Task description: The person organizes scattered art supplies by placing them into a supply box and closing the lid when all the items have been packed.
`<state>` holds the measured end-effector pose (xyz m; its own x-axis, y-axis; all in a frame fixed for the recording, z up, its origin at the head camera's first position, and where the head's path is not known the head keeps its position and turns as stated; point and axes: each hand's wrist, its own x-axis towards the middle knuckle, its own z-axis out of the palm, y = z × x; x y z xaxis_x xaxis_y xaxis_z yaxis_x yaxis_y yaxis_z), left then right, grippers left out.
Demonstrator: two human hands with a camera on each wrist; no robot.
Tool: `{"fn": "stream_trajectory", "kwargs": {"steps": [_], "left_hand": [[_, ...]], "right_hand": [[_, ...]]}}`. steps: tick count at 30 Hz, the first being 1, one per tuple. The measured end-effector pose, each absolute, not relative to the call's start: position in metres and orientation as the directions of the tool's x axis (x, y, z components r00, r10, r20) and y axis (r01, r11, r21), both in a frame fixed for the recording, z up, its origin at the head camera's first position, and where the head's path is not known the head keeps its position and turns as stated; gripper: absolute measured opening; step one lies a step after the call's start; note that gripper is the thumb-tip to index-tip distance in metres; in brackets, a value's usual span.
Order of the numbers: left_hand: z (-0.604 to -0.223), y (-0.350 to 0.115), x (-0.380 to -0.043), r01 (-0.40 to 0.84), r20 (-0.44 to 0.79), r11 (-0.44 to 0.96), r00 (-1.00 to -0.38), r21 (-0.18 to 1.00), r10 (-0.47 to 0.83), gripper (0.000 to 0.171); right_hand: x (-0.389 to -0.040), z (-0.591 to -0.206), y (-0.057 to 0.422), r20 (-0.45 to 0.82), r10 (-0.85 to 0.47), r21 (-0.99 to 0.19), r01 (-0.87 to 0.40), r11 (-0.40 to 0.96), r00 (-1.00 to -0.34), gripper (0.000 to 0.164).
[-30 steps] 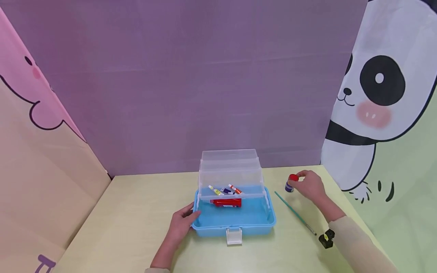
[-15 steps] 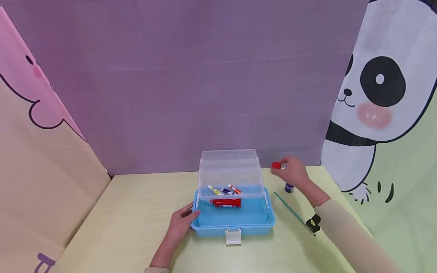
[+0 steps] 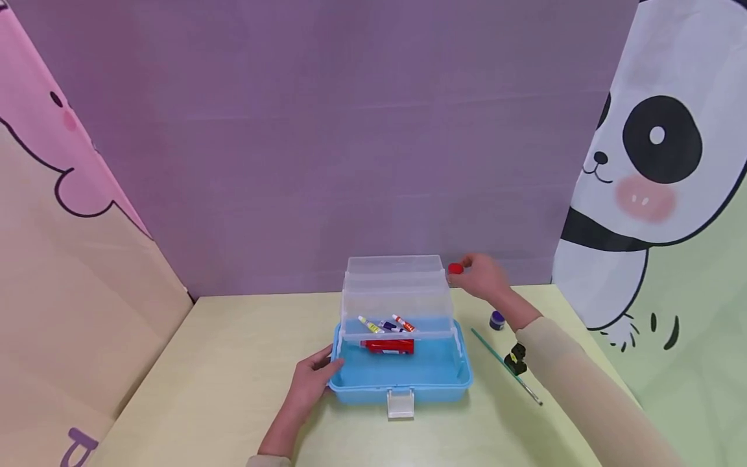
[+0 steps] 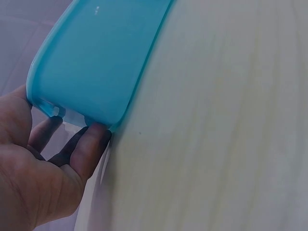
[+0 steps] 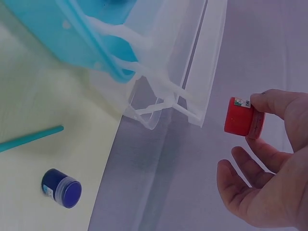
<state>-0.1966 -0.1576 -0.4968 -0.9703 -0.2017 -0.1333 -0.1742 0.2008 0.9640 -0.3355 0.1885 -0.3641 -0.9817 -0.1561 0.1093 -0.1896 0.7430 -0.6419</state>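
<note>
Our right hand (image 3: 481,277), arm stretched to far right, pinches red jar (image 5: 239,120) between thumb and finger, in air, right of clear lid (image 3: 397,285). Our left hand (image 3: 309,380) grips box (image 3: 434,394) at left end, thumb uppermost. Right wrist view shows jar's label (image 5: 241,103), hidden from head view, where round red end faces up. Box's long axis runs left to right, latch (image 3: 400,405) near.

From the near side, well back, the head camera is looking forward and down, taking in the whole blue box (image 3: 382,373); the left-wrist view is crowding its left end. The right-wrist view (tilted sharply!) is peering down and left from the far right, sharing the purple pot (image 5: 60,188) and teal brush (image 5: 33,137) with the head view.
</note>
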Motion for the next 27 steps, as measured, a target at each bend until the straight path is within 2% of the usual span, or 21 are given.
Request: {"fn": "stream_trajectory", "kwargs": {"steps": [7, 20, 27], "left_hand": [[-0.496, -0.158, -0.198, -0.171, -0.128, 0.209, -0.97, 0.963, -0.208, 0.056], [-0.493, -0.156, -0.194, -0.18, -0.138, 0.205, -0.969, 0.962, -0.205, 0.054], [-0.492, -0.156, -0.193, -0.182, -0.139, 0.203, -0.968, 0.962, -0.21, 0.056]], "right_hand": [[-0.342, -0.355, 0.175, 0.066, -0.154, -0.653, -0.159, 0.741, -0.986, 0.05], [-0.352, -0.356, 0.155, 0.052, -0.155, -0.676, -0.149, 0.721, -0.987, 0.051], [-0.35, -0.357, 0.152, 0.057, -0.157, -0.646, -0.157, 0.747, -0.986, 0.051]]}}
